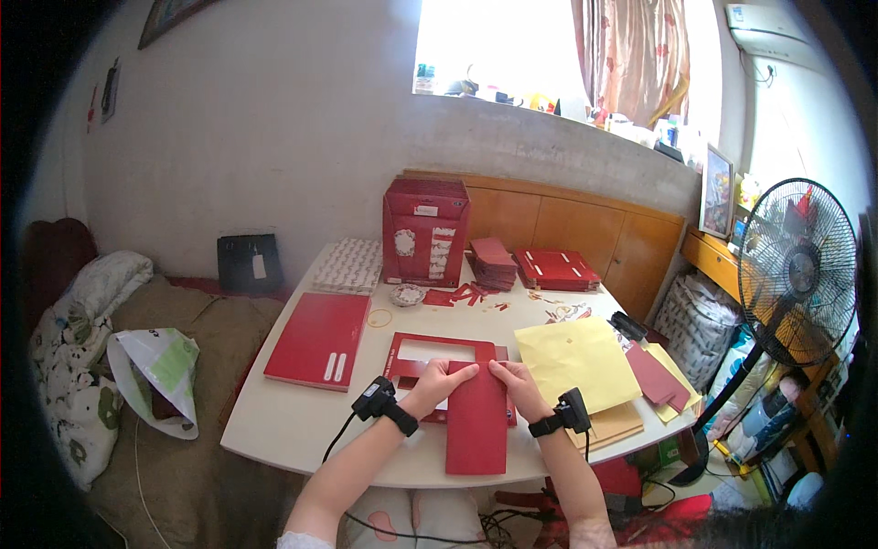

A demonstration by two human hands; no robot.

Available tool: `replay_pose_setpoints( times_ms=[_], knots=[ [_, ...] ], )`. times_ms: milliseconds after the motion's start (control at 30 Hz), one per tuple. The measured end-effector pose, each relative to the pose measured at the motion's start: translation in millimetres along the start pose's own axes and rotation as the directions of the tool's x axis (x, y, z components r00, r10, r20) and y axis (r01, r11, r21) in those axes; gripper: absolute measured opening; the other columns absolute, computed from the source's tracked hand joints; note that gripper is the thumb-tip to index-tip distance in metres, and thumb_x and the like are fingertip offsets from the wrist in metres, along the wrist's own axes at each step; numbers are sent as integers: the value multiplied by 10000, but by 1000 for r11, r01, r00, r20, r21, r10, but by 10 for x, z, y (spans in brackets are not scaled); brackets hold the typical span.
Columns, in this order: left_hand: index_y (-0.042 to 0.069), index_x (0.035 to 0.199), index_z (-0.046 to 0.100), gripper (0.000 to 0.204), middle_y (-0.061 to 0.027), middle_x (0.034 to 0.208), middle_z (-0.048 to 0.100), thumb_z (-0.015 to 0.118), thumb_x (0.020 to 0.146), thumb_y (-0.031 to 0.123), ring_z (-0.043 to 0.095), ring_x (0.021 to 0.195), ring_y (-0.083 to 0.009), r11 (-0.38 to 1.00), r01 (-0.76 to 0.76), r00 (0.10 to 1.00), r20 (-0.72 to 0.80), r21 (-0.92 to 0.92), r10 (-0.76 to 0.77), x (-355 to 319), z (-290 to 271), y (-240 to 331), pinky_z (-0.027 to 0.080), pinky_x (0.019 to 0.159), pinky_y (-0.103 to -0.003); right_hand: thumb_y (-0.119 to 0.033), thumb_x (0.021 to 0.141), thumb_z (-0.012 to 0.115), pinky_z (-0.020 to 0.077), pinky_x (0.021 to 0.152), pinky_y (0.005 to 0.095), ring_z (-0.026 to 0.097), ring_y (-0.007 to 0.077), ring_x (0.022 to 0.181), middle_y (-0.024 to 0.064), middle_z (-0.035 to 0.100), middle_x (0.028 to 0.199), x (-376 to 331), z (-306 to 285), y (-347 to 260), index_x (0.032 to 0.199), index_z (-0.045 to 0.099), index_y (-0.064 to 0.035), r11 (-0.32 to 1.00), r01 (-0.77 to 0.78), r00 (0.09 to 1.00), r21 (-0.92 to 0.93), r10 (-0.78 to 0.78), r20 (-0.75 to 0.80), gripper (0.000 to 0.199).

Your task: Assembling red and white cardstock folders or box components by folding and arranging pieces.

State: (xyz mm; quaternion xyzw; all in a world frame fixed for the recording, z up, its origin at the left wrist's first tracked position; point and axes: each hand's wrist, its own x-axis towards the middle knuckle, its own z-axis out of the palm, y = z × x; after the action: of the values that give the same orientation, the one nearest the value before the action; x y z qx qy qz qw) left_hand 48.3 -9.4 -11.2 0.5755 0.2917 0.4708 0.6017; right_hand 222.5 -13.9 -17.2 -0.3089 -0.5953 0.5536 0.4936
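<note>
A long, narrow red cardboard piece hangs upright between my two hands at the front of the white table. My left hand pinches its upper left edge, thumb on the near face. At the upper right edge my right hand grips it the same way. Both hands wear black wrist straps with small devices. Behind the piece lies a flat red cardboard sheet with a cut-out window, partly covered by my hands. Yellow paper sheets lie just right of my right hand.
A stack of red cardboard lies at left, with a patterned white stack behind. Upright red boxes, smaller red cards and red folders fill the back. Red scraps are scattered. A fan stands at right.
</note>
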Motion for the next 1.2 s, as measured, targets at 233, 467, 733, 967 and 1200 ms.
replay_pose_setpoints(
  times_ms=[233,467,733,967,1200],
  knots=[
    [-30,883,601,261,-63,828,624,495,873,208,583,707,-87,999,39,999,-9,2,-39,68,-108,-44,467,619,-202,-247,915,394,420,678,201,528,60,725,20,601,812,3,-19,-10,892,582,36,999,2,1000,-33,-2,-12,340],
    [-34,887,590,390,-62,819,619,393,912,301,580,704,-91,997,52,998,43,64,-54,25,-62,47,466,634,-214,-251,915,395,418,669,205,525,65,708,16,599,796,29,-67,60,855,589,38,999,45,998,-12,-46,-36,354],
    [-17,852,586,397,-36,790,607,382,914,318,575,677,-81,996,92,996,17,-19,-92,59,-104,-19,470,600,-213,-297,917,383,406,619,197,513,55,667,3,593,766,25,-101,52,832,603,8,999,24,996,30,-21,-82,386],
    [-1,890,571,401,-42,845,606,374,909,349,580,725,-102,982,79,996,24,169,-84,77,-171,-32,474,655,-235,-317,917,376,401,604,197,515,56,665,3,593,757,55,-119,82,831,602,7,999,-4,995,-34,0,-99,404],
    [25,826,589,392,-23,733,595,392,902,356,552,612,-79,998,63,998,-24,23,-63,110,-158,-63,458,524,-236,-294,913,396,422,645,209,535,65,711,31,609,805,42,-98,83,867,599,28,999,31,999,-27,-32,-23,384]
  ],
)
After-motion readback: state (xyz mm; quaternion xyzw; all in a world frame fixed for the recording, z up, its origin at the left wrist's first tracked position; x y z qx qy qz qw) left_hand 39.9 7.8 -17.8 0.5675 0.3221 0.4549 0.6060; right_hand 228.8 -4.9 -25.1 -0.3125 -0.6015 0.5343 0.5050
